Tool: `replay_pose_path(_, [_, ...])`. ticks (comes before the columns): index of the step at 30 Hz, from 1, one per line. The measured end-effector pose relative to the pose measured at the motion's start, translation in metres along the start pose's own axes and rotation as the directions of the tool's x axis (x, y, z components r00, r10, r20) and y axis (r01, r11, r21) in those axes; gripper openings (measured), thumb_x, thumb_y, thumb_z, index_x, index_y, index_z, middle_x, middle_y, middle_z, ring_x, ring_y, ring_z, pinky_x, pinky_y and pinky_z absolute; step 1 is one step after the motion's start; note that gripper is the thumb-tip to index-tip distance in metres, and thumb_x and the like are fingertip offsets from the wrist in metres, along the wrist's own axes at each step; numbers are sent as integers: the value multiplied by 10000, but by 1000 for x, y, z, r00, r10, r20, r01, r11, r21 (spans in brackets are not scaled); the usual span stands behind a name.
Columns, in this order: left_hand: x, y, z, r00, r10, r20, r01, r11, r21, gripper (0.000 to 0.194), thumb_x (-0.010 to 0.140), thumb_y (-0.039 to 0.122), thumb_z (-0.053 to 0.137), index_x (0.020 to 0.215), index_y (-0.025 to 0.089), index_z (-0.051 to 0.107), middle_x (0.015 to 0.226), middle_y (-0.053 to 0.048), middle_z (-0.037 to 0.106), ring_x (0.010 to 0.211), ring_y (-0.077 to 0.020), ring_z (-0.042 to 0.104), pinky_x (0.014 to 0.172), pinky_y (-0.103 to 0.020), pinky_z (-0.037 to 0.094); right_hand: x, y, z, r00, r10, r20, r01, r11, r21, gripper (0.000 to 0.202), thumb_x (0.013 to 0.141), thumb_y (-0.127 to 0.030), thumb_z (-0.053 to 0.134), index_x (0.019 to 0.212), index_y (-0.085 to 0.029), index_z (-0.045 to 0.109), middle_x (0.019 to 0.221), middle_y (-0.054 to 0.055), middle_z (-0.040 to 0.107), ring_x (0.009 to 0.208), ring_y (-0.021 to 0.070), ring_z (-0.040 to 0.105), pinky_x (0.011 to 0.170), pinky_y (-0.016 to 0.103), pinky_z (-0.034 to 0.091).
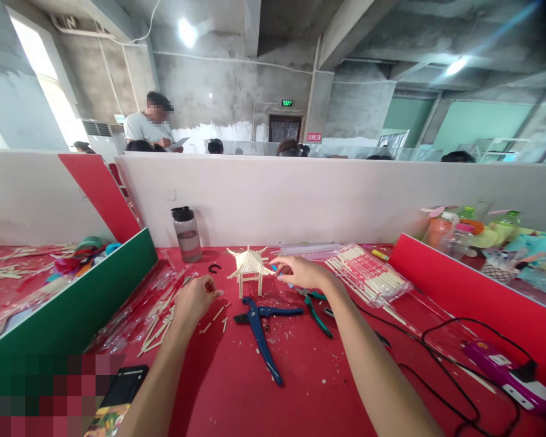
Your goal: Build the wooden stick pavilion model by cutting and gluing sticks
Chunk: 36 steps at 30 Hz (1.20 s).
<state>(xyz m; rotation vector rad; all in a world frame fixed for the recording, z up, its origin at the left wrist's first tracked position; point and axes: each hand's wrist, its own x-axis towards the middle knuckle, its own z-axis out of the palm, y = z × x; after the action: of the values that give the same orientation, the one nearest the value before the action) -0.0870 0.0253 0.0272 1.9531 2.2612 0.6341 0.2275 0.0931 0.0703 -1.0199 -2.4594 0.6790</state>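
A small pavilion of pale wooden sticks (pixel 249 267) stands upright on the red table, its roof corners pointing outward. Left of it, my left hand (pixel 197 296) is over the table with thumb and fingers pressed together; what they hold, if anything, is too small to name. My right hand (pixel 296 271) is at the pavilion's right roof corner, its fingers closed around a small blue object (pixel 275 268). A blue cutter (pixel 261 334) lies in front of the pavilion. Green-handled pliers (pixel 317 314) lie below my right hand.
Loose sticks (pixel 157 328) and plastic wrap are at the left, packed sticks (pixel 368 273) at the right. A water bottle (pixel 187 235) stands behind. Green and red dividers flank the table. A purple power strip (pixel 509 373) with black cables lies at the right. A person (pixel 148 124) stands beyond the partition.
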Motion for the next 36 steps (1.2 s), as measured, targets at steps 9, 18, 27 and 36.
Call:
replay_pose_path(9, [-1, 3, -1, 999, -21, -30, 22, 1000, 20, 314, 817, 529, 630, 752, 223, 605, 728, -30, 701, 701, -221, 652, 550, -278, 300, -1, 9, 0, 999, 34, 18, -35, 998, 43, 453, 859, -164, 642, 1307, -226, 608, 1122, 82, 739, 993, 215, 707, 857, 321, 544])
replay_pose_path(18, [-1, 0, 2, 1000, -17, -10, 17, 999, 36, 224, 845, 434, 625, 813, 213, 651, 898, -70, 743, 814, -242, 674, 603, -274, 349, -3, 15, -1, 999, 29, 15, -30, 997, 67, 438, 867, -170, 635, 1303, -201, 603, 1126, 93, 741, 999, 212, 709, 870, 326, 550])
replay_pose_path(27, [-2, -2, 4, 999, -16, -28, 15, 1000, -11, 199, 785, 404, 671, 755, 211, 637, 785, -44, 729, 760, -232, 666, 575, -273, 323, -4, 8, -2, 998, 52, 23, -54, 995, 86, 450, 852, -184, 668, 1295, -249, 618, 1072, 52, 757, 864, 189, 721, 774, 294, 562])
replay_pose_path(36, [4, -19, 16, 998, 40, 56, -39, 999, -20, 242, 878, 379, 541, 835, 217, 716, 900, -87, 772, 866, -260, 703, 629, -269, 388, -3, 9, -2, 998, 50, 38, -54, 994, 91, 468, 852, -195, 660, 1316, -235, 608, 1085, 70, 753, 900, 194, 718, 746, 274, 555])
